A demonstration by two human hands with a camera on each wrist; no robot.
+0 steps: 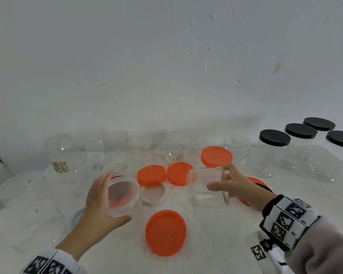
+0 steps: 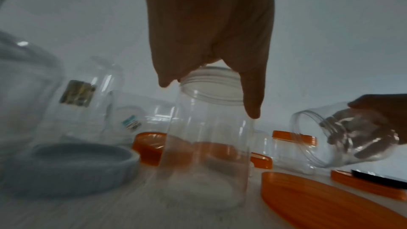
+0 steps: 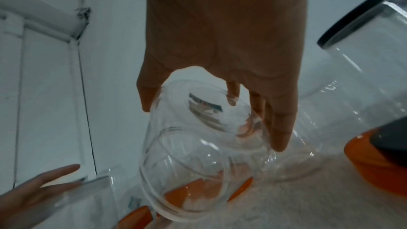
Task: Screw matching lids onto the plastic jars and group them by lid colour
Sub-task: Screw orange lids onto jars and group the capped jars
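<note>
My left hand (image 1: 104, 196) grips an upright, lidless clear jar (image 1: 125, 196) by its threaded neck, thumb on the near side and fingers on the far side. The left wrist view shows this jar (image 2: 207, 145) standing on the table. My right hand (image 1: 232, 182) holds a second clear jar (image 1: 204, 190) tipped on its side, mouth to the left, fingers curled round its base (image 3: 220, 111). Orange lids lie around: one in front (image 1: 165, 233), two behind the jars (image 1: 151, 175) (image 1: 179, 173), a larger one further back (image 1: 216, 156).
Several black-lidded jars (image 1: 274, 138) stand at the back right. Lidless clear jars (image 1: 61, 153) line the wall and the left side. A pale pink lid (image 1: 153, 195) lies between the held jars, and a blue-grey lid (image 2: 66, 168) by my left wrist.
</note>
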